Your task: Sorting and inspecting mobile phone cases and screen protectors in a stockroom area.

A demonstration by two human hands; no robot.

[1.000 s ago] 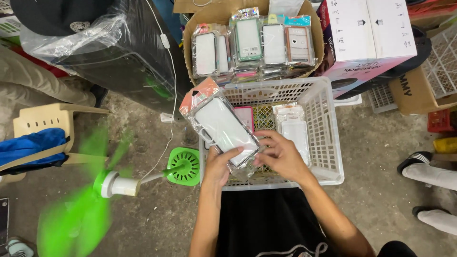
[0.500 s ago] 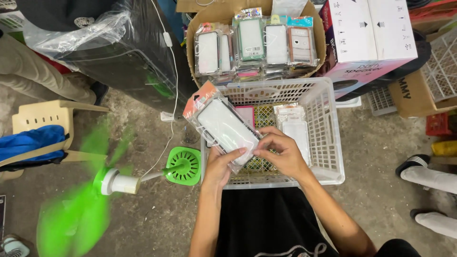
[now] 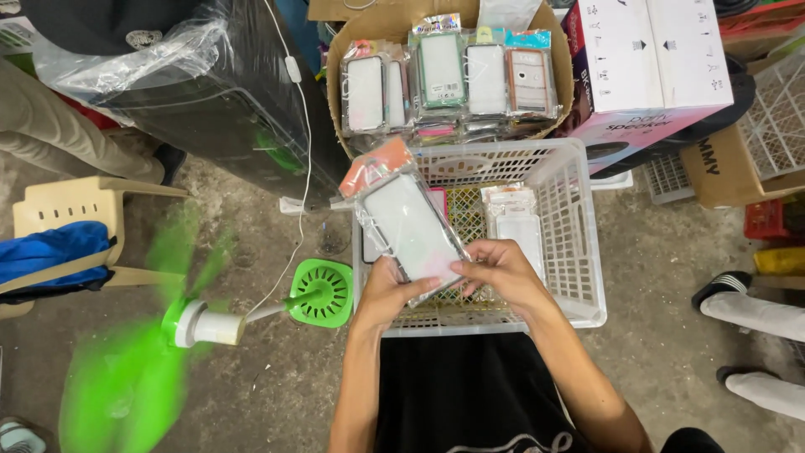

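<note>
Your left hand (image 3: 384, 289) and right hand (image 3: 501, 270) both grip the lower end of a bagged phone case (image 3: 408, 225), each grip closed on its clear plastic sleeve. The case slants up and away from your fingers above the white plastic basket (image 3: 579, 243), its orange header card toward the basket's far left corner.

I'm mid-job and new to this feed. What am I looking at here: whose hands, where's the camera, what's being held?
One camera, worn on a person's head, looks down at their own bare hands; there is no machine. The left hand and right hand together hold a phone case in a clear packet with an orange top, over a white plastic basket holding more packets. Behind it, a cardboard box is filled with similar packets. A spinning green fan stands on the concrete floor.
</note>
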